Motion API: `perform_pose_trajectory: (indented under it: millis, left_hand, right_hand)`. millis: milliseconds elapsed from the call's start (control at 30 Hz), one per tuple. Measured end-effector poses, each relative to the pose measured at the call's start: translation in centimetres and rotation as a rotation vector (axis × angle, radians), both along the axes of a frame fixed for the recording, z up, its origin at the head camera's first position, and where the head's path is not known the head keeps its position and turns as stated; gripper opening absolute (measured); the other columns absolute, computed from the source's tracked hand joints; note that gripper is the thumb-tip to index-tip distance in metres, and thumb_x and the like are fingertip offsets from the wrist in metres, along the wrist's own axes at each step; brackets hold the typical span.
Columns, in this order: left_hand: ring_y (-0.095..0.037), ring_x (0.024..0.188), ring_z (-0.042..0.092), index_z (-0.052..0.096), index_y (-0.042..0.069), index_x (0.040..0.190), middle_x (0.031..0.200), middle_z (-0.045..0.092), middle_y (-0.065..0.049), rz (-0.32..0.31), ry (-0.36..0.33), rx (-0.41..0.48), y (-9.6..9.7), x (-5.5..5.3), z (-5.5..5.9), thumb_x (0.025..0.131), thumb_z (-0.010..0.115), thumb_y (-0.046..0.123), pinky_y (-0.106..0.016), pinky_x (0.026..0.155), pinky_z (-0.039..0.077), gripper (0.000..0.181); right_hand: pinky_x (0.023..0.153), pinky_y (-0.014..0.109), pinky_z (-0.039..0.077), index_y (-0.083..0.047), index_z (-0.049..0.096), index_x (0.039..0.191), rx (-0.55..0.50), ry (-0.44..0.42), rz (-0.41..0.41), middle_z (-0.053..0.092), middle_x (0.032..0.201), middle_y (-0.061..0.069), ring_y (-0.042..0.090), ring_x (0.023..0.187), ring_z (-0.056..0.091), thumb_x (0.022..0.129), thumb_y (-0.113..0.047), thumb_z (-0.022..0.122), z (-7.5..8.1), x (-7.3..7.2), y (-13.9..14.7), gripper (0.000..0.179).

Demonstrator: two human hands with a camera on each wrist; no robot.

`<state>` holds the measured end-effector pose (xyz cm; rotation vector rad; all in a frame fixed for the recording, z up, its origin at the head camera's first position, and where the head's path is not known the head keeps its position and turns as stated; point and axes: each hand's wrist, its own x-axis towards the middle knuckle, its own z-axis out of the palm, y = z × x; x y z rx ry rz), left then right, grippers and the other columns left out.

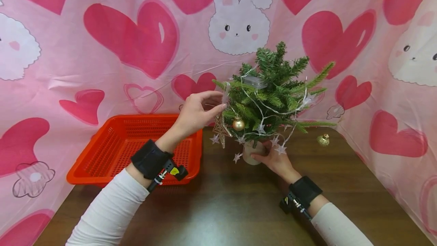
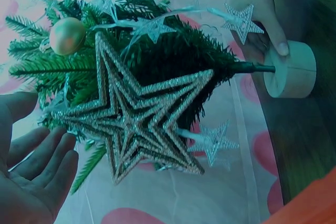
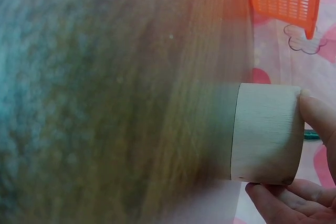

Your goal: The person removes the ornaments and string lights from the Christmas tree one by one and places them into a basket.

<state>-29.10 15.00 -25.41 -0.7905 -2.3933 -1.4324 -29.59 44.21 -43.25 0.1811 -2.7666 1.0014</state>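
A small artificial Christmas tree (image 1: 273, 98) stands on a pale round base (image 3: 266, 134). My right hand (image 1: 278, 164) grips this base, thumb on one side and fingers on the other. A glittery gold star ornament (image 2: 131, 121) hangs at the tree's left side. My left hand (image 1: 196, 113) is beside it, near the pale ribbon (image 1: 225, 93) above the star; in the left wrist view its fingers are apart and hold nothing. A gold ball (image 1: 238, 124) hangs close to the star. Clear star lights (image 1: 261, 128) on a wire wrap the branches, with a clear box (image 1: 254, 82) among them.
An orange perforated basket (image 1: 82, 178) stands left of the tree on the dark wooden table (image 1: 225, 212). Under the right branches is another gold ball ornament (image 1: 323, 140); whether it hangs or lies cannot be told. A pink heart-patterned cloth (image 1: 191, 44) rises behind.
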Motion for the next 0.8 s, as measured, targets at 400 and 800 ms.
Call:
perform_pose_trajectory:
  millis: [400,800]
  left_hand:
    - [-0.02,0.095,0.072,0.065,0.008,0.123,0.109,0.074,-0.01,0.023,0.032,0.048,0.97,0.36,-0.42,0.087,0.077,0.018,-0.034,0.087,0.058,0.04]
    - [-0.019,0.094,0.073,0.063,0.008,0.114,0.103,0.076,-0.01,0.036,0.055,0.128,1.02,0.62,-0.69,0.086,0.076,0.012,-0.034,0.088,0.058,0.03]
  right_hand:
    - [0.074,0.039,0.052,0.001,0.066,0.112,0.017,0.002,-0.007,0.07,0.105,0.016,0.028,0.092,0.066,0.075,-0.044,0.084,-0.02,-0.09,0.02,0.061]
    - [0.074,0.038,0.052,0.001,0.066,0.111,0.003,-0.003,0.013,0.07,0.104,0.016,0.029,0.093,0.066,0.076,-0.041,0.084,0.08,-0.17,0.12,0.058]
